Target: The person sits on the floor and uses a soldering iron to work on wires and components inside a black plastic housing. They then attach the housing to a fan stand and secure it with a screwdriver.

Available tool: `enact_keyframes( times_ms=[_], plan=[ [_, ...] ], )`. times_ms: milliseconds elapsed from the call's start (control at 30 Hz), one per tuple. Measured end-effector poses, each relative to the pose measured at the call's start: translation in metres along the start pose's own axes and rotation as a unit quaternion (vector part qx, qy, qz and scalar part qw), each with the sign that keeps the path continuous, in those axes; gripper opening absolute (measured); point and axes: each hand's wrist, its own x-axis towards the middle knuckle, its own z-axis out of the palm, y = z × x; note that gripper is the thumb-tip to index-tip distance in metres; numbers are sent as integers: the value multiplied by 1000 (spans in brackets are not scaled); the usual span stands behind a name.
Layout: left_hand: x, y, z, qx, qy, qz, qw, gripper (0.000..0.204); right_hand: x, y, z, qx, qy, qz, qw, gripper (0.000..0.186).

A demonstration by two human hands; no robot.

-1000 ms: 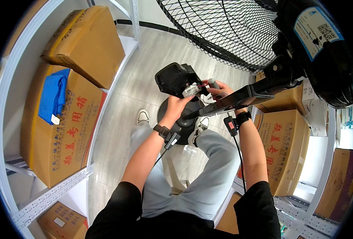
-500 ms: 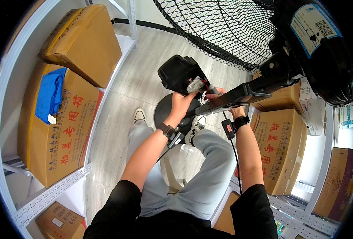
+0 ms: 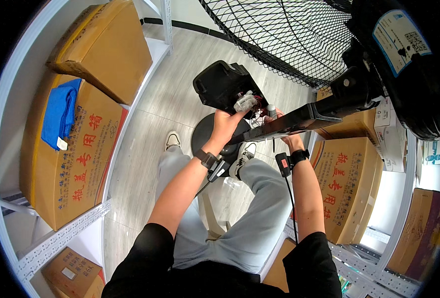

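Observation:
My left hand point(image 3: 224, 128) is closed on the lower edge of a black plastic housing point(image 3: 217, 89), its thumb toward the opening. From that opening hang a clear plastic-wrapped bundle point(image 3: 245, 102) and thin red and white wires. My right hand point(image 3: 290, 139) reaches around the black column point(image 3: 302, 119) of a standing fan, partly hidden by it. Its fingertips are bent beside a small grey cylinder point(image 3: 271, 110); what they grip, I cannot make out. At the upper right are the fan's wire cage point(image 3: 289, 39) and black motor housing point(image 3: 413, 94). Below my hands stands the round black base point(image 3: 202, 131).
Cardboard boxes point(image 3: 86, 169) fill the white shelf on the left, with a blue cloth point(image 3: 60, 111) on one. More boxes point(image 3: 346, 184) stand on the right shelf. My feet rest on the grey floor point(image 3: 145, 134) on either side of the base.
The black housing has moved slightly up and left, with my left hand still on it. The fan's head and column sit slightly farther right in view.

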Motion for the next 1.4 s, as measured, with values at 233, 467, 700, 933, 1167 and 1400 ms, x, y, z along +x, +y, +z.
enact_keyframes(
  times_ms=[233,467,700,933,1167,1400],
  plan=[
    [-1,-1,-3,39,-17,3,999,33,-8,-15,17,-126,41,-106,986,35],
    [0,8,6,91,-36,-19,995,33,-21,-50,25,-154,36,-144,977,41],
    [-2,14,5,175,-69,-11,982,38,-17,-42,19,-67,54,-132,988,30],
    [-1,25,25,243,-92,21,965,40,-27,-11,-54,43,124,-120,984,28],
    [0,29,31,268,-94,57,957,39,-47,-28,0,28,146,-134,980,35],
    [18,48,32,279,-217,64,933,37,-50,-34,0,-5,143,-151,978,35]
  ],
)
